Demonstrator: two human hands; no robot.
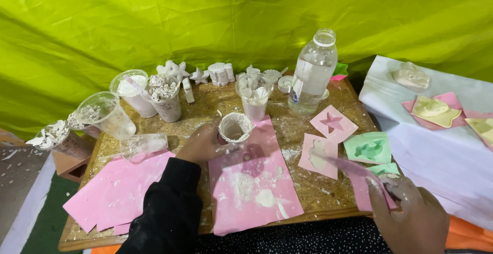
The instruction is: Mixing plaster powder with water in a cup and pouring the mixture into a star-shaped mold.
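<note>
My left hand, in a black sleeve, is closed around a small plaster-crusted cup standing at the top of a pink sheet dusted with white powder. My right hand at the lower right grips a thin, blurred stick that points left toward a pink mould filled with white plaster. Beside it lie a pink star mould and a green mould.
A clear plastic bottle stands at the back of the wooden table. Several plastic cups of white pieces and small white casts line the rear. More pink sheets lie left. A white-covered surface holds yellow moulds.
</note>
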